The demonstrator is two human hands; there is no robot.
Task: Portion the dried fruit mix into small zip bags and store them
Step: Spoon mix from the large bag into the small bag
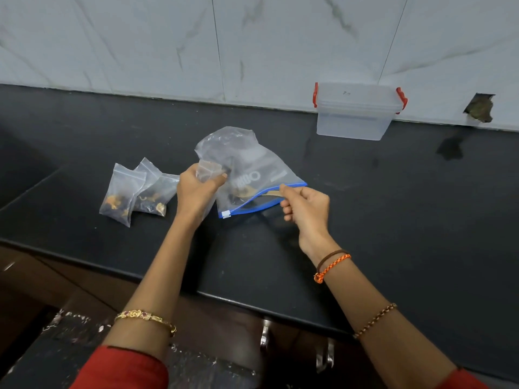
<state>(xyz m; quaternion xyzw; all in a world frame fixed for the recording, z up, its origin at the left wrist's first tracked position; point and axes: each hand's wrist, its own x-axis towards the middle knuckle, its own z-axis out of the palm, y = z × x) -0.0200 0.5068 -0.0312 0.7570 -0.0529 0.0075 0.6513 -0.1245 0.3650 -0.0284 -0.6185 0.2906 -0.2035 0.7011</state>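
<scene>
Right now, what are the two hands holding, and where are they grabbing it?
The left hand holds a small empty zip bag by its lower part. The right hand pinches the big bag by its blue zip edge.

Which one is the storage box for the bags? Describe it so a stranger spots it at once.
Follow the black counter back to the white marble wall. On the right, against that wall, stands the plastic box, well apart from the bags near the hands. It is the only rigid container there: see-through, lid on, with a red clip at each end.
</scene>
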